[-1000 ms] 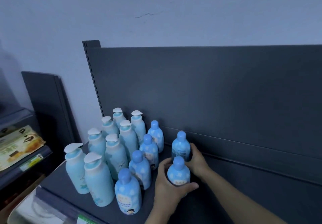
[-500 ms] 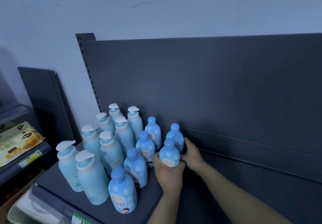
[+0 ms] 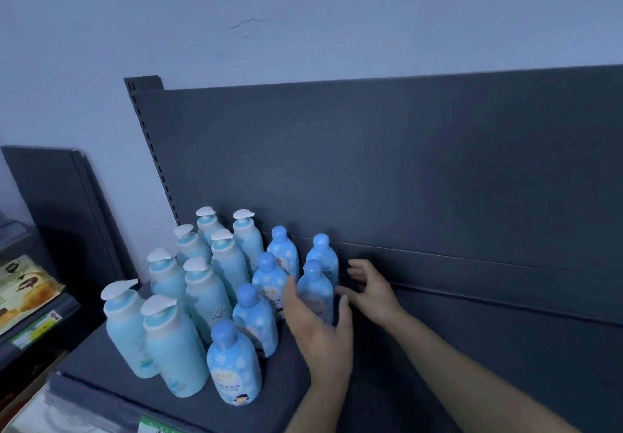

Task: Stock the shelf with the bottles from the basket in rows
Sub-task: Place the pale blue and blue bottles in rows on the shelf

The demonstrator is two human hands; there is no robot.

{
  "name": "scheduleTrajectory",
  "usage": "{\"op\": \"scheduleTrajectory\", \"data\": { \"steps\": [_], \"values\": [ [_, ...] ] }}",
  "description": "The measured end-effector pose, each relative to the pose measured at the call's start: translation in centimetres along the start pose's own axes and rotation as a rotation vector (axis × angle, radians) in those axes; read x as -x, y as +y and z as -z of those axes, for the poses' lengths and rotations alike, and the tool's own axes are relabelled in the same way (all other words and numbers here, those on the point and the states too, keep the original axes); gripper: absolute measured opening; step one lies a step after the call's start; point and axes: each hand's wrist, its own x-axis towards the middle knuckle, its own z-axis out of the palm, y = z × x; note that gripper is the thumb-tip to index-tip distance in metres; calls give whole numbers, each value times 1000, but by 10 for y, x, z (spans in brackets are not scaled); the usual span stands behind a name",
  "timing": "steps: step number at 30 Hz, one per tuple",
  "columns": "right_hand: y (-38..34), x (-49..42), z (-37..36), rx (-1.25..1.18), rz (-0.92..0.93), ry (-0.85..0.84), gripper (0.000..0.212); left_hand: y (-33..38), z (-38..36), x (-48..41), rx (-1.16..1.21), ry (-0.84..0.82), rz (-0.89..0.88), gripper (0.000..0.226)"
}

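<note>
Bottle [image 3: 315, 291] second from the back panel [image 3: 438, 180] is standing upright, left hand [image 3: 318, 331] and right hand [image 3: 372, 289] hovering, fingers released; drawing them straight back is looking safest.

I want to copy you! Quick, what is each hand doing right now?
The left hand is open, fingers straight on either side of a blue-capped bottle, not gripping it.
The right hand is open, fingers spread, holding nothing.
</note>
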Motion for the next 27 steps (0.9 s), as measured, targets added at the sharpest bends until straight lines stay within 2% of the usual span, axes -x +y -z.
{"op": "scheduleTrajectory", "data": {
  "steps": [3, 6, 9, 12, 17, 27],
  "values": [
    [-38, 26, 21, 198, 192, 237, 49, 31, 15, -18, -77, -1, -336, 59],
    [-83, 61, 42, 710, 349, 419, 58, 65, 21, -48, -491, -43, -543, 61],
    [-119, 96, 60, 1042, 427, 629, 62, 94, 26, -50, -642, -134, -710, 63],
    [-136, 130, 79, 1143, 382, 748, 61, 118, 32, -30, -618, -157, -813, 63],
    [-137, 194, 114, 1237, 241, 838, 60, 154, 32, 23, -506, -259, -857, 63],
    [-105, 315, 183, 1276, -11, 1040, 60, 202, 0, 148, -260, -455, -967, 63]
  ]
}}
